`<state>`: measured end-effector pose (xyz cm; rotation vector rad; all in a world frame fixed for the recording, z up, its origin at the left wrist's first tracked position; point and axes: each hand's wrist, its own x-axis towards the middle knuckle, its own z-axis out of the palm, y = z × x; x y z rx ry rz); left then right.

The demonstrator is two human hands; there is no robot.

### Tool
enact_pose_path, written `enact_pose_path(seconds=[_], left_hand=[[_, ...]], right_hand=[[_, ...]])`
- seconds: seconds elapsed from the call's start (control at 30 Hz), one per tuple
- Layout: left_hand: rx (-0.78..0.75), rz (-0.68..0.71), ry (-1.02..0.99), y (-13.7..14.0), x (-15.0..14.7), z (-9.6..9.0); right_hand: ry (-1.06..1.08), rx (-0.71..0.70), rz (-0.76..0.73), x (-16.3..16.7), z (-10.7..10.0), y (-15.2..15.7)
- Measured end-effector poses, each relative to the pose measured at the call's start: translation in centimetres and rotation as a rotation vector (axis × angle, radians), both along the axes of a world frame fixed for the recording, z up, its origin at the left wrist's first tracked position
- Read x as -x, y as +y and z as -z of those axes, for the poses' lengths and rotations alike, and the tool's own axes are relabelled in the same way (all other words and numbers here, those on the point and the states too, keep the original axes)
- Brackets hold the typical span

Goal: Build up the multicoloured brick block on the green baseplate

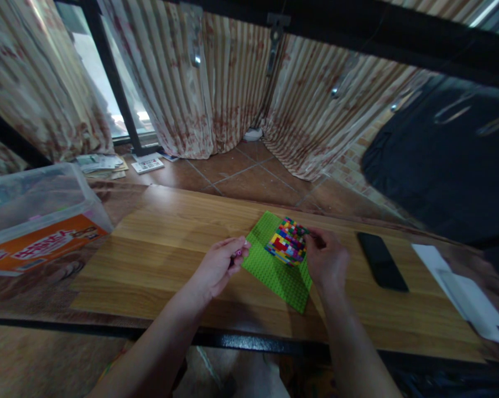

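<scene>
A green studded baseplate (pixel 260 262) lies on the wooden table, turned at an angle. On it stands a hollow block structure (pixel 286 243) built from small multicoloured toy bricks. My left hand (pixel 224 260) is closed around a few small pink toy bricks (pixel 238 252), just left of the baseplate; the fingers partly hide them. My right hand (pixel 327 257) reaches over the baseplate's right side. Its thumb and fingers are pinched together at the structure's upper right edge, and what lies between the fingertips is too small and covered to make out.
A black phone (pixel 382 261) lies right of my right hand, with a white flat object (pixel 465 293) beyond it. A clear plastic box (pixel 46 190) with an orange label stands at the left. Papers (pixel 101 164) and a white card (pixel 148 164) lie near the curtains (pixel 233 83).
</scene>
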<state>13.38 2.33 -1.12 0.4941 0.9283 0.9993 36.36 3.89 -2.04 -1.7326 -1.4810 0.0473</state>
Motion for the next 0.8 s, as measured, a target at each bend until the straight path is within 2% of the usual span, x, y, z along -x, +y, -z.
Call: enact_pose_path(seconds=[0.43, 0.63, 0.8], left_hand=[[0.004, -0.004, 0.01, -0.11, -0.01, -0.08], [-0.012, 0.009, 0.007, -0.12, 0.0, -0.1], [-0.01, -0.002, 0.01, -0.12, 0.02, -0.05]], right_hand=[[-0.007, 0.068, -0.002, -0.26, -0.04, -0.04], [-0.04, 0.056, -0.004, -0.13, -0.08, 0.01], [0.035, 0.027, 0.034, -0.09, -0.4, -0.17]])
